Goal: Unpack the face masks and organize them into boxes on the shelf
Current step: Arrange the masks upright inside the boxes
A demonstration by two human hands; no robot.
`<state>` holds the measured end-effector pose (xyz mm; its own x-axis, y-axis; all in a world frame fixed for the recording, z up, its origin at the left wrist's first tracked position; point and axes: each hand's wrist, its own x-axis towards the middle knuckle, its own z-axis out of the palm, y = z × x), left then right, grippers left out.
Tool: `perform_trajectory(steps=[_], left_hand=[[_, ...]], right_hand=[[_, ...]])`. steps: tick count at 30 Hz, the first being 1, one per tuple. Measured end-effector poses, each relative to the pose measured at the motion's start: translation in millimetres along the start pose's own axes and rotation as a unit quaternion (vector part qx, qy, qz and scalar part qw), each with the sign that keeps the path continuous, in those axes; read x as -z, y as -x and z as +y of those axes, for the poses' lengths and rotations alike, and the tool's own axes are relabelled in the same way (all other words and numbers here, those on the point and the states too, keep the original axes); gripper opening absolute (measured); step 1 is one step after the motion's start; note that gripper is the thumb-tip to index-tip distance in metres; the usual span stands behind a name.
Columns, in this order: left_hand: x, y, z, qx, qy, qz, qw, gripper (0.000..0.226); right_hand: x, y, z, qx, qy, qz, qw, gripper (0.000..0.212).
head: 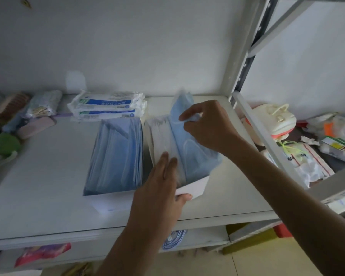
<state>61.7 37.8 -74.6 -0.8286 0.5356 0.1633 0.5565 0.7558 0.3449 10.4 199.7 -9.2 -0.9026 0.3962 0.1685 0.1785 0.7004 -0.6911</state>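
**A:** What does the centre of the frame show?

**B:** Two white boxes side by side on the shelf (pixel 38 176). The left box (pixel 108 200) already holds a full row of blue face masks (pixel 116 152) standing on edge. The right box (pixel 195 187) is partly filled: a pale stack at its left, a blue bundle (pixel 189 140) going in at its right.

**A:** And the hands?

**B:** The right hand (pixel 209 128) pinches the top of that bundle between thumb and fingertips. The left hand (pixel 163 188) lies flat, fingers extended against the stack, thumb hooked under the box's near wall.

**A:** How far along is the work?

**B:** I judge it past halfway: one box looks done, the second is filling. Sealed mask packs (pixel 108 106) at upper centre, by the wall, remain unopened, so unpacking is left.

**A:** Anything uncertain?

**B:** Motion blur hides whether the bundle is fully seated.
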Motion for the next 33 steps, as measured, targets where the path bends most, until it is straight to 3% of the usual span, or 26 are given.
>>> perform_trajectory(steps=[8,12,14,17,19,21,22,25,28,33], left_hand=[[-7.0,-4.2,-12.8,-0.082,0.090,0.026,0.992,0.121],[5.3,-3.9,-20.3,-0.116,0.167,0.064,0.977,0.115],[25.3,1.4,-21.6,-0.076,0.247,0.101,0.961,0.089],[61.8,5.2,-31.9,0.055,0.392,0.196,0.897,0.040],[80.1,-1.9,-47.4,0.129,0.504,0.210,0.828,0.046],[94.7,-10.8,-58.1,0.189,0.614,0.123,0.757,0.059],[100.6,-13.2,-61.5,0.199,0.627,0.089,0.748,0.059],[112.6,-15.8,-66.9,0.224,0.566,0.095,0.787,0.054],[114.5,-15.7,-82.4,0.261,0.502,0.150,0.811,0.020],[120.0,-18.6,-107.8,0.306,0.477,0.201,0.799,0.015]], right_hand=[[43.4,-0.8,-0.9,-0.054,-0.200,0.077,0.975,0.027],[46.1,-9.5,-1.4,-0.060,-0.305,0.076,0.948,0.028],[41.9,-15.1,-5.2,-0.088,-0.377,0.058,0.920,0.029],[27.5,-19.2,-17.7,-0.131,-0.472,-0.005,0.872,0.031],[10.6,-20.0,-28.6,-0.139,-0.521,-0.057,0.840,0.033],[-11.5,-18.2,-40.6,-0.140,-0.534,-0.096,0.828,0.034],[-23.1,-15.7,-47.1,-0.138,-0.534,-0.109,0.827,0.036],[-50.3,-8.6,-60.8,-0.131,-0.533,-0.126,0.826,0.041],[-63.3,-7.0,-73.4,-0.104,-0.485,-0.146,0.856,0.037],[-74.4,-10.8,-83.1,-0.077,-0.455,-0.231,0.857,0.018]])
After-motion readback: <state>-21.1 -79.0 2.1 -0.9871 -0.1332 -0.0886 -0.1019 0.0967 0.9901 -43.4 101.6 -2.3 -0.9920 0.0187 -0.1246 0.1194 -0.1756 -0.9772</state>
